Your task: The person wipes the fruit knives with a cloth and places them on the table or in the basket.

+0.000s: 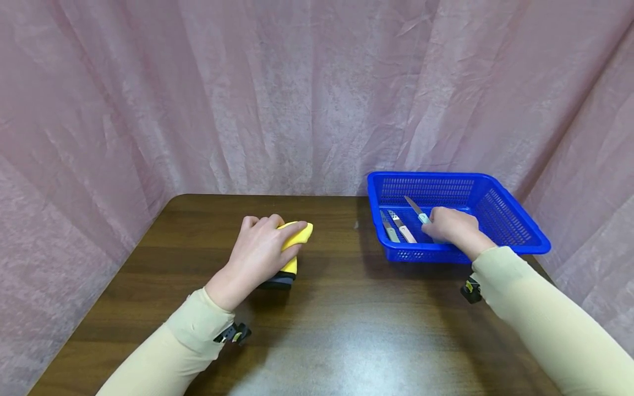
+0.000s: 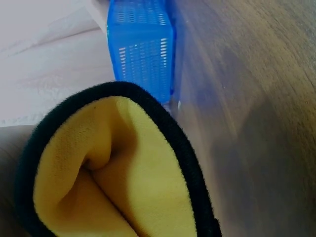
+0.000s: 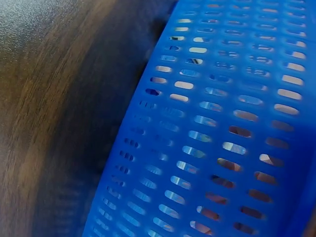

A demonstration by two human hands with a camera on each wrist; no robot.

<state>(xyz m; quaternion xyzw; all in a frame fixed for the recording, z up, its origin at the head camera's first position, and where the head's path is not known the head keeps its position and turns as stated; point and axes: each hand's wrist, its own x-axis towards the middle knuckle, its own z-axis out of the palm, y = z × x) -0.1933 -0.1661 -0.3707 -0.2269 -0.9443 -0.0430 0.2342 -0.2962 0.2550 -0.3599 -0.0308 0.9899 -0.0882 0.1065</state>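
My left hand (image 1: 260, 247) grips a folded yellow cloth (image 1: 298, 235) with a dark edging above the table's middle. In the left wrist view the same cloth (image 2: 148, 173) shows its yellow inside and black border close up. Over at the right, my right hand (image 1: 453, 225) reaches into a blue plastic basket (image 1: 517, 214) and pinches a knife (image 1: 422, 216) by its light blue handle, blade pointing away to the far left. Beside it in the basket lie a knife with a pink handle (image 1: 407, 234) and one with a green handle (image 1: 391, 234). The basket wall (image 3: 197, 118) hides most of the right hand in the right wrist view.
A brown wooden table (image 1: 337, 319) carries the basket near its back right corner. Pink curtains (image 1: 277, 99) hang behind the table and along both sides.
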